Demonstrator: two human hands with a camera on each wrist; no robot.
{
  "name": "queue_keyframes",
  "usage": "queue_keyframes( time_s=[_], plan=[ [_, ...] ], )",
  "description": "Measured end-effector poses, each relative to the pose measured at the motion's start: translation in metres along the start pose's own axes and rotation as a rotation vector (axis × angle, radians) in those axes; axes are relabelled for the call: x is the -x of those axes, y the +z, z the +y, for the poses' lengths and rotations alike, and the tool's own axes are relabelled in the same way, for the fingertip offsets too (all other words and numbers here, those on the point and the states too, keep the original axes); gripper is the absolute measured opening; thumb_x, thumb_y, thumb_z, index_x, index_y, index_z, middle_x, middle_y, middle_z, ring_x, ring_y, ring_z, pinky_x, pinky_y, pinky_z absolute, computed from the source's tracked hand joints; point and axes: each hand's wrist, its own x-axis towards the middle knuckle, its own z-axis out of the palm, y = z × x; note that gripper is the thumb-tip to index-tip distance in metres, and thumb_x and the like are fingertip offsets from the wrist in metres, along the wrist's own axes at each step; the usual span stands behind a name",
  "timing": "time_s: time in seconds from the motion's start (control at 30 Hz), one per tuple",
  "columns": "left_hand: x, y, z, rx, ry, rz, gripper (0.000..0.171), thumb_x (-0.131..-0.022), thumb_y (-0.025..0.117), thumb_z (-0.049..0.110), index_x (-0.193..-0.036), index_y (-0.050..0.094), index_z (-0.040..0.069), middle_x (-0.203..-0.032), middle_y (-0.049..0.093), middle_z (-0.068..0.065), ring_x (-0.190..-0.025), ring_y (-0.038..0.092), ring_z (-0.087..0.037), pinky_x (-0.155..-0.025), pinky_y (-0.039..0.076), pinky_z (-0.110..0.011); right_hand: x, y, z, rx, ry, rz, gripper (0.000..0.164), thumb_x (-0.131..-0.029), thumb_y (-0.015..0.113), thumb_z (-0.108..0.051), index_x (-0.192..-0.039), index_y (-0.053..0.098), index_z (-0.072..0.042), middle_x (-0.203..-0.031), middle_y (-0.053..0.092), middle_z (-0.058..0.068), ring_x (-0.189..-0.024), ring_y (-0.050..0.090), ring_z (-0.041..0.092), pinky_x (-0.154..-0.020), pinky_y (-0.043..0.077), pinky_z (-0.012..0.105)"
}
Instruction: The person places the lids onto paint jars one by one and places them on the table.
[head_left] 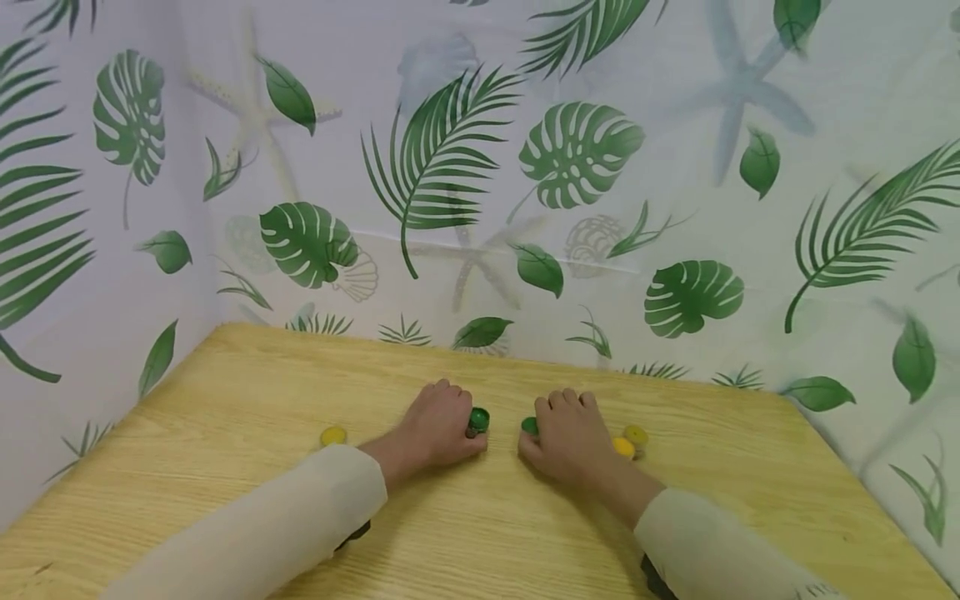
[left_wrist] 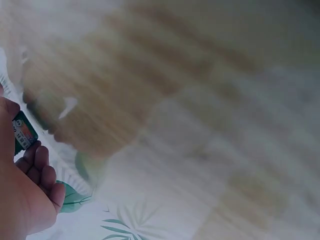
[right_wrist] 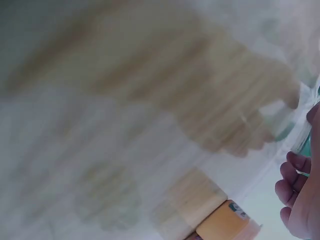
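In the head view my left hand (head_left: 442, 423) grips a small green container (head_left: 479, 419) whose round end faces up. The left wrist view shows a printed label with a barcode on this green container (left_wrist: 24, 132), between the thumb and curled fingers. A short gap to the right, my right hand (head_left: 572, 433) holds a small green round piece (head_left: 530, 426), mostly hidden under the fingers. In the right wrist view the fingers (right_wrist: 286, 192) curl beside a pale, clear-edged part of it. A yellow-orange container (head_left: 623, 448) stands right beside the right wrist.
A yellow disc (head_left: 636, 435) lies just behind the yellow-orange container. Another yellow disc (head_left: 333, 435) lies left of the left forearm. The wood-grain tabletop (head_left: 480, 533) ends at a leaf-printed cloth wall (head_left: 465, 167) at the back and sides.
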Motion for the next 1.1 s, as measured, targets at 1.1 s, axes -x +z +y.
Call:
queue_keyframes(
  time_s=[1.1],
  plan=[
    [0.031, -0.018, 0.017, 0.066, 0.161, 0.038, 0.034, -0.083, 0.063, 0.044, -0.079, 0.056, 0.012, -0.071, 0.047, 0.004, -0.070, 0.041, -0.015, -0.069, 0.039, -0.030, 0.042, -0.011, -0.018, -0.132, -0.107, 0.103, 0.022, -0.081, 0.058, -0.038, -0.077, 0.047, -0.020, -0.069, 0.036, -0.008, -0.068, 0.036, 0.013, -0.079, 0.034, 0.038]
  ],
)
